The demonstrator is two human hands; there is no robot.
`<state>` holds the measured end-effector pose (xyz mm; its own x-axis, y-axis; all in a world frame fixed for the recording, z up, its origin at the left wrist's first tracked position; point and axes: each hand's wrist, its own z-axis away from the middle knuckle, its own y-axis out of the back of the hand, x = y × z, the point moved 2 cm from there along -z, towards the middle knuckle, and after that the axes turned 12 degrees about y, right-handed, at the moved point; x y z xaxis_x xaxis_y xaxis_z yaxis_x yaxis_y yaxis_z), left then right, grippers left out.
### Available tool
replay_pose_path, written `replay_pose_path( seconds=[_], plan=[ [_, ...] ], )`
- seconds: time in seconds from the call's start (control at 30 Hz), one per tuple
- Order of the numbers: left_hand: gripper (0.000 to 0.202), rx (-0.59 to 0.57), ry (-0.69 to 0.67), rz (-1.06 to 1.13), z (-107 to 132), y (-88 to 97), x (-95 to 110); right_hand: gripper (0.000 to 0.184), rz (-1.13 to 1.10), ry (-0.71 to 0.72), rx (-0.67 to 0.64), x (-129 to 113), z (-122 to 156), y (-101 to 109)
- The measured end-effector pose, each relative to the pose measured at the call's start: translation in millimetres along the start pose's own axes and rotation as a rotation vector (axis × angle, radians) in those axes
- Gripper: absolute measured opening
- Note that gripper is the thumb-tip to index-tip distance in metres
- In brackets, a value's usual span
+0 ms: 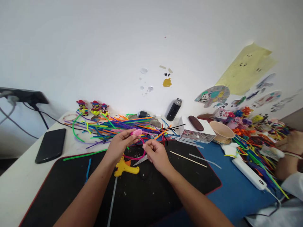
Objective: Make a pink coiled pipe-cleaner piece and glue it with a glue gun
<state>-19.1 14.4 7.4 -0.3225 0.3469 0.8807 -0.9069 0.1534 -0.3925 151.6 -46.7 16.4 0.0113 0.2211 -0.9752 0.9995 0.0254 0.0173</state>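
Observation:
My left hand (119,143) pinches a small light-pink coiled piece of pipe cleaner (136,132) between thumb and fingers. A magenta pipe cleaner (132,157) hangs from it in a loop, and my right hand (156,153) has closed its fingertips on that strand. Below the hands, on the black mat (151,201), lies a yellow glue gun (126,168) with a clear glue stick (112,201) sticking out. The blades of a pair of scissors (140,160) show partly beneath the loop; their handles are hidden.
Behind the hands spreads a heap of coloured pipe cleaners (123,124). A black flask (174,109), a white box (205,130) and a bowl (221,130) line the wall. Left lies a black phone (50,145). A co-worker's arm (290,157) reaches in at right, near a white corded tool (248,173).

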Motion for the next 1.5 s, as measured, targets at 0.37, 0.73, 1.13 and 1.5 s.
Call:
replay_pose_path(
  seconds=[0.37, 0.73, 1.13, 1.5],
  plan=[
    [0.050, -0.070, 0.071, 0.094, 8, -9.8, 1, 0.026, 0.210, 0.157, 0.055, -6, -2, -3],
    [0.052, -0.122, 0.089, 0.078, 10, -12.6, 3, 0.023, 0.227, 0.168, 0.033, -2, -1, -4],
    [0.050, -0.144, 0.065, 0.008, 12, -12.0, 3, 0.024, 0.302, 0.228, 0.033, -1, -2, -8],
    [0.050, -0.160, 0.083, -0.035, 14, -14.1, 6, 0.024, 0.347, 0.202, 0.045, 4, -1, -5]
  ],
)
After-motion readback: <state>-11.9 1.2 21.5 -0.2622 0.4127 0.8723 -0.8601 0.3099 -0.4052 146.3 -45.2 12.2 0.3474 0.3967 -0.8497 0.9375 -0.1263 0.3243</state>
